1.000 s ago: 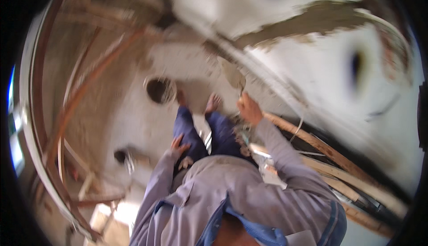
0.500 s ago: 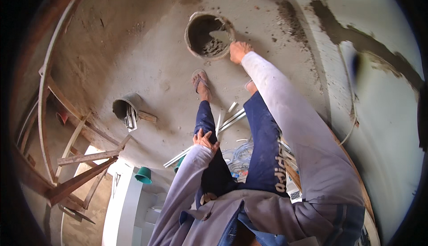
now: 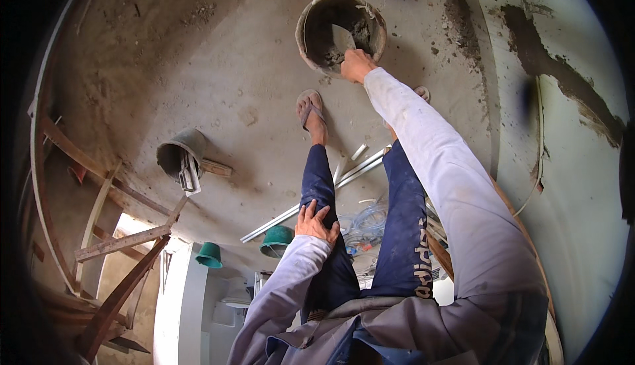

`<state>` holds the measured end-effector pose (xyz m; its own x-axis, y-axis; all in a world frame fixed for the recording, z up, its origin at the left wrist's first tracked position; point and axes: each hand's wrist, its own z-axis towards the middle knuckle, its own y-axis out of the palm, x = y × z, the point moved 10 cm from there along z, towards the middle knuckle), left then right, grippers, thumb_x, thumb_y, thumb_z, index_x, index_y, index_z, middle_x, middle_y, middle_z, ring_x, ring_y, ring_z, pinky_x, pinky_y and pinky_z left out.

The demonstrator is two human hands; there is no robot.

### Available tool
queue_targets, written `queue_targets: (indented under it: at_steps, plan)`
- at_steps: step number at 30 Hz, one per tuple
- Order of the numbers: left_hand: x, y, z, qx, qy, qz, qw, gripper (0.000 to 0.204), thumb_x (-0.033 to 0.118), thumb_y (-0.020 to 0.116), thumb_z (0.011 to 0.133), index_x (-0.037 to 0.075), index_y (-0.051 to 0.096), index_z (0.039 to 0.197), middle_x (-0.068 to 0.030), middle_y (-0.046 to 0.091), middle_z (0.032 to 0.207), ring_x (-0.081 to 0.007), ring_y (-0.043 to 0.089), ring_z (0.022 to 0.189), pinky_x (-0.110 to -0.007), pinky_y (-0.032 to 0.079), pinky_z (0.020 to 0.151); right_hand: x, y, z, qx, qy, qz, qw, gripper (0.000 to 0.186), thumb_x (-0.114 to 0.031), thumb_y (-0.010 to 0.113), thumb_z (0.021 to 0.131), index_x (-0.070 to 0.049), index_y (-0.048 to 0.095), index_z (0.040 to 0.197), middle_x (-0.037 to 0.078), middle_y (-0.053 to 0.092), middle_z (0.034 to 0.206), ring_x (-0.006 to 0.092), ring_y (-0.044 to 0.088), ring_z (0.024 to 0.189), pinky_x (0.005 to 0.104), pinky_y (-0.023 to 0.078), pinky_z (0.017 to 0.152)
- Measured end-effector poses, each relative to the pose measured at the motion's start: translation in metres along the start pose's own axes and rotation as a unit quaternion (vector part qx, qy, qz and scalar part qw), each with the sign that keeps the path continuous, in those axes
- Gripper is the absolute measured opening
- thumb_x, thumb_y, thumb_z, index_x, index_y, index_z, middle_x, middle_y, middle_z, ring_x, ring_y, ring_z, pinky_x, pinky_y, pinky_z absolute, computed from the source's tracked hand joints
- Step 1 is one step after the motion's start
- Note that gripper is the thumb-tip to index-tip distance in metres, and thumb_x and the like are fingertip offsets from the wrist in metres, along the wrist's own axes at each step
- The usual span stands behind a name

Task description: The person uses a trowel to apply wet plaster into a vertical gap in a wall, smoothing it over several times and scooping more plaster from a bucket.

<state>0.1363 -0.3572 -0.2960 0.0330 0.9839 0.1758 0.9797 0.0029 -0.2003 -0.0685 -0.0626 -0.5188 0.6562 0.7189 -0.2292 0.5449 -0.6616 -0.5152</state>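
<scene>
My right hand (image 3: 356,65) grips a trowel (image 3: 342,38) whose metal blade is down inside a mortar-caked bucket (image 3: 307,54) of wet grey mortar (image 3: 360,30). The bucket stands on the floor at the top middle, beyond my sandalled left foot. My left hand (image 3: 317,223) rests on my left thigh near the knee, fingers spread. On the wall at the right (image 3: 575,199) a rough band of dark, fresh mortar (image 3: 555,67) runs beside a thin pale cable (image 3: 540,140).
A tipped grey bucket (image 3: 190,141) with metal tools lies at left. Wooden framing (image 3: 122,238) fills the left side. Behind me lie white pipes (image 3: 281,219), coiled clear tubing (image 3: 370,218) and green buckets (image 3: 208,252). Mortar crumbs (image 3: 463,21) lie along the wall's foot.
My right hand has gone from holding the trowel up to dipping its blade in the bucket. My view has swung round to the bucket; my left hand stays on my leg.
</scene>
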Motion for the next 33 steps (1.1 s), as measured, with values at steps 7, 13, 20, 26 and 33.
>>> queue_targets:
  at_steps: [7, 13, 20, 26, 33]
  plan:
    - [-0.003, -0.004, 0.004, 0.028, 0.018, 0.010, 0.999, 0.054, 0.040, 0.065, 0.078, 0.015, 0.058, 0.126, -0.0175, 0.038, 0.144, -0.0360, 0.029, 0.136, -0.042, 0.023, 0.114, -0.001, 0.017, -0.021, -0.054, -0.016, 0.205, 0.977, 0.022, -0.006, 0.060, 0.074, 0.006, 0.062, 0.092, 0.022, 0.066, 0.080, 0.0304, 0.067, 0.064, 0.0390, 0.055, 0.054]
    - [0.008, -0.029, 0.007, 0.027, -0.003, 0.031, 0.999, 0.053, 0.041, 0.065, 0.078, 0.015, 0.060, 0.124, -0.0159, 0.040, 0.143, -0.0361, 0.032, 0.135, -0.042, 0.025, 0.113, 0.038, 0.055, -0.020, -0.124, -0.019, 0.432, 0.893, 0.023, -0.009, 0.065, 0.072, -0.002, 0.058, 0.093, 0.005, 0.053, 0.059, 0.0126, 0.051, 0.043, 0.0313, 0.044, 0.036]
    - [0.027, -0.069, 0.015, 0.072, 0.052, 0.069, 0.994, 0.056, 0.044, 0.067, 0.076, 0.015, 0.061, 0.123, -0.0141, 0.043, 0.141, -0.0337, 0.037, 0.131, -0.040, 0.027, 0.112, 0.085, -0.047, -0.130, 0.033, -0.143, 0.408, 0.901, 0.037, -0.021, 0.075, 0.069, -0.003, 0.062, 0.099, 0.009, 0.063, 0.078, 0.0194, 0.060, 0.062, 0.0346, 0.051, 0.056]
    - [0.013, -0.059, 0.059, 0.064, 0.209, 0.103, 0.970, 0.060, 0.040, 0.072, 0.073, 0.006, 0.058, 0.121, -0.0194, 0.056, 0.123, -0.0325, 0.048, 0.122, -0.040, 0.039, 0.103, 0.142, -0.203, -0.402, 0.085, -0.158, 0.287, 0.941, 0.031, -0.027, 0.066, 0.072, -0.004, 0.059, 0.092, 0.017, 0.064, 0.083, 0.0356, 0.060, 0.077, 0.0423, 0.048, 0.072]
    - [0.114, -0.158, 0.047, 0.178, 0.230, 0.137, 0.947, 0.053, 0.037, 0.071, 0.073, 0.011, 0.061, 0.118, -0.0165, 0.062, 0.110, -0.0299, 0.059, 0.102, -0.044, 0.046, 0.091, 0.193, -0.388, -0.701, 0.140, -0.086, 0.116, 0.980, 0.042, -0.026, 0.070, 0.072, -0.003, 0.056, 0.105, 0.016, 0.061, 0.082, 0.0295, 0.060, 0.077, 0.0407, 0.047, 0.070]
